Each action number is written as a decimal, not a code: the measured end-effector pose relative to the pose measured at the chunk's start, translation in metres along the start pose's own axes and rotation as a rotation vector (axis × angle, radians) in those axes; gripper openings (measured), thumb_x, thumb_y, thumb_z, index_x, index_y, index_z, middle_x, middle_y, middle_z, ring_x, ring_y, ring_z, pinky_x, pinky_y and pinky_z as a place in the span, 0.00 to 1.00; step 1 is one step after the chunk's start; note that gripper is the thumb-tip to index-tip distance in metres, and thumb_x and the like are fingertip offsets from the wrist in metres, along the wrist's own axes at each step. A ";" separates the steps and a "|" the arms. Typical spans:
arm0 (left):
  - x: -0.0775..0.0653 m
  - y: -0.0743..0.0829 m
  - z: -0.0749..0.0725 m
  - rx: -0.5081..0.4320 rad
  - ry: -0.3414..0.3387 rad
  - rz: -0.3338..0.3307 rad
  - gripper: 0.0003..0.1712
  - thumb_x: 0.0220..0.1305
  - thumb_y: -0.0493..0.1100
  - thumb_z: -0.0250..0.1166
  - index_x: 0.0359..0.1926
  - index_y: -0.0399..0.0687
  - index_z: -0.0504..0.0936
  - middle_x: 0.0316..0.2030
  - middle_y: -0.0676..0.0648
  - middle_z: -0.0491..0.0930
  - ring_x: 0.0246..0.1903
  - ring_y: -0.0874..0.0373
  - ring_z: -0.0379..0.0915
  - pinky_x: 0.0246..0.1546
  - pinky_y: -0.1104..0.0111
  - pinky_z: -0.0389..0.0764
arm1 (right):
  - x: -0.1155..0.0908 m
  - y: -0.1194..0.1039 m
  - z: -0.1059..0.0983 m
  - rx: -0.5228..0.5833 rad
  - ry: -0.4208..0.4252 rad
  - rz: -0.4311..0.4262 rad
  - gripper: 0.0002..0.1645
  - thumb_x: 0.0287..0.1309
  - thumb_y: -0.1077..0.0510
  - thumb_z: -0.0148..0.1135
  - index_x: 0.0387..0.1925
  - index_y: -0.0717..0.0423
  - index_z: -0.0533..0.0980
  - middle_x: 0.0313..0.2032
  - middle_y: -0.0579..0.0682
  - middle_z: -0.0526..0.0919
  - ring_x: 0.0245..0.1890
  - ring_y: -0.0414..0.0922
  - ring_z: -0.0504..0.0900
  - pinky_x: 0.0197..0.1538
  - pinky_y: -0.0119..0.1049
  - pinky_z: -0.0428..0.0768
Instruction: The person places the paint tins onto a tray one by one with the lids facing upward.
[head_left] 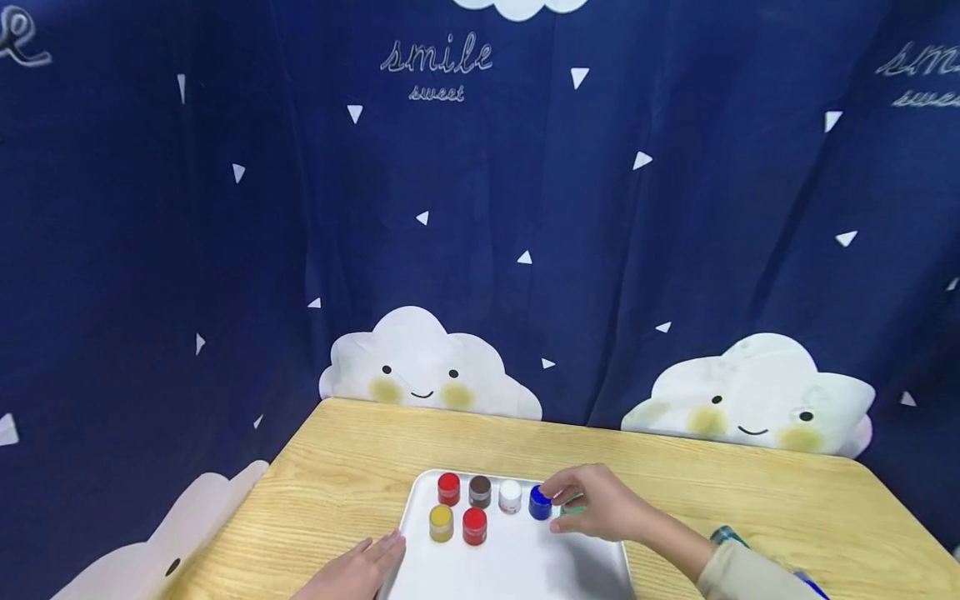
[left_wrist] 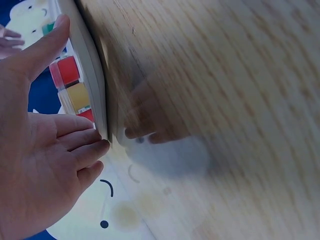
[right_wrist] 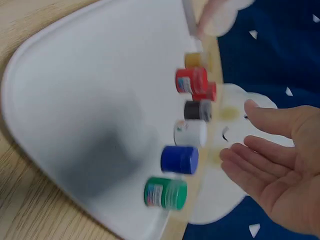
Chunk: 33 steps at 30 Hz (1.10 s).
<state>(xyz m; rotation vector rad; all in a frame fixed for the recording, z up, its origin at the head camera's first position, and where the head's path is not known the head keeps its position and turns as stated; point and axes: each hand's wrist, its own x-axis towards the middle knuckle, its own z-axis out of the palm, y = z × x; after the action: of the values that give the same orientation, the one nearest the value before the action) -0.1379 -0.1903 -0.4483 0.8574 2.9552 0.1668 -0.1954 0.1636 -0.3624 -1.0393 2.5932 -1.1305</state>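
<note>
Small paint jars with clear lids stand on a white tray (head_left: pixel 510 575). In the head view the back row has a red jar (head_left: pixel 448 489), brown jar (head_left: pixel 480 492), white jar (head_left: pixel 510 497) and blue jar (head_left: pixel 540 503). A yellow jar (head_left: pixel 441 523) and another red jar (head_left: pixel 474 527) stand before them. The green jar (right_wrist: pixel 165 193), beside the blue one, is mostly hidden by my right hand (head_left: pixel 596 504) in the head view. That hand hovers over it with loose fingers, holding nothing in the right wrist view. My left hand (head_left: pixel 358 571) touches the tray's left edge, fingers extended.
The tray sits on a wooden table (head_left: pixel 337 467). A dark blue curtain (head_left: pixel 480 208) with clouds hangs behind the table's far edge. To the right, a teal-patterned object (head_left: pixel 727 536) and a blue item (head_left: pixel 812 585) lie partly hidden by my right sleeve (head_left: pixel 753 575).
</note>
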 end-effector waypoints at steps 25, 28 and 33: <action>-0.002 0.002 -0.008 0.015 -0.032 -0.037 0.53 0.49 0.74 0.61 0.62 0.36 0.72 0.60 0.39 0.76 0.61 0.49 0.73 0.61 0.57 0.77 | -0.111 0.052 -0.050 -0.166 -0.004 0.302 0.21 0.50 0.54 0.71 0.39 0.68 0.80 0.34 0.54 0.86 0.31 0.31 0.81 0.32 0.28 0.83; -0.001 0.003 -0.008 -0.008 -0.057 -0.057 0.53 0.49 0.73 0.62 0.63 0.36 0.71 0.61 0.39 0.75 0.62 0.48 0.72 0.62 0.56 0.76 | -0.120 0.054 -0.050 -0.119 -0.012 0.473 0.23 0.50 0.52 0.72 0.41 0.67 0.80 0.35 0.52 0.86 0.34 0.38 0.82 0.36 0.35 0.84; 0.000 0.003 -0.007 -0.034 -0.094 -0.073 0.52 0.50 0.72 0.63 0.64 0.36 0.70 0.62 0.39 0.74 0.63 0.49 0.70 0.63 0.55 0.75 | -0.133 0.062 -0.048 -0.110 0.010 0.708 0.21 0.48 0.53 0.73 0.40 0.65 0.80 0.35 0.47 0.84 0.36 0.44 0.82 0.39 0.42 0.84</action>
<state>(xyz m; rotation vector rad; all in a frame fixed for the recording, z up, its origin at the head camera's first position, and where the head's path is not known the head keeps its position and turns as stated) -0.1368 -0.1881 -0.4408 0.7310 2.8822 0.1682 -0.1462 0.3076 -0.3903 -0.0745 2.6870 -0.8078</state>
